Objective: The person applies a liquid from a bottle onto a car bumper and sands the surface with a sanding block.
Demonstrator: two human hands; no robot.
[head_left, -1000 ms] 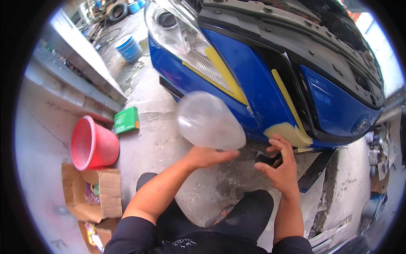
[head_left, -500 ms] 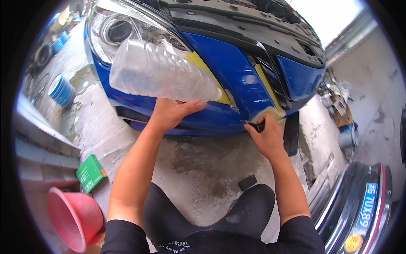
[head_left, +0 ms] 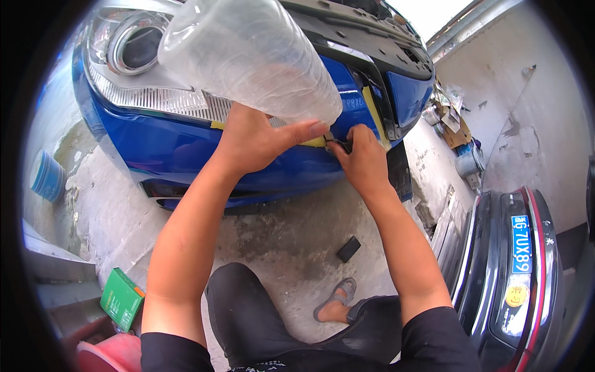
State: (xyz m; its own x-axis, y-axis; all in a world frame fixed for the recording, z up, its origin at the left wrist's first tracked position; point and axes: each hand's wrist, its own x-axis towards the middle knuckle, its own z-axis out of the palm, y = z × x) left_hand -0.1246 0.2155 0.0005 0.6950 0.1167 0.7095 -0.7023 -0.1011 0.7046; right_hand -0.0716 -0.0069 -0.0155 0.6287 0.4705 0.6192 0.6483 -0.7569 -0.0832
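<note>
My left hand (head_left: 254, 139) is wrapped round a large clear plastic bottle (head_left: 248, 59), tilted with its base toward the upper left and its narrow end toward my right hand. The bottle hangs in front of the headlight (head_left: 137, 49) and the blue bumper (head_left: 167, 139) of a car. At the bumper, the fingers of my right hand (head_left: 365, 161) are closed on a small dark piece (head_left: 330, 140); its kind is unclear, partly hidden by the fingers. Yellow tape (head_left: 373, 115) runs along the trim beside that hand, and more shows behind the bottle.
Below the bumper a small black block (head_left: 349, 249) lies on the concrete floor. On the left are a blue bucket (head_left: 48, 176), a green box (head_left: 122, 299) and a red tub (head_left: 111, 353). A dark car's rear (head_left: 496, 273) stands at right; cans and scraps (head_left: 455, 127) lie by the wall.
My left hand has brought the bottle closer to my right hand. The right hand has shifted left and up along the bumper. The view has turned, and a sandalled foot now shows.
</note>
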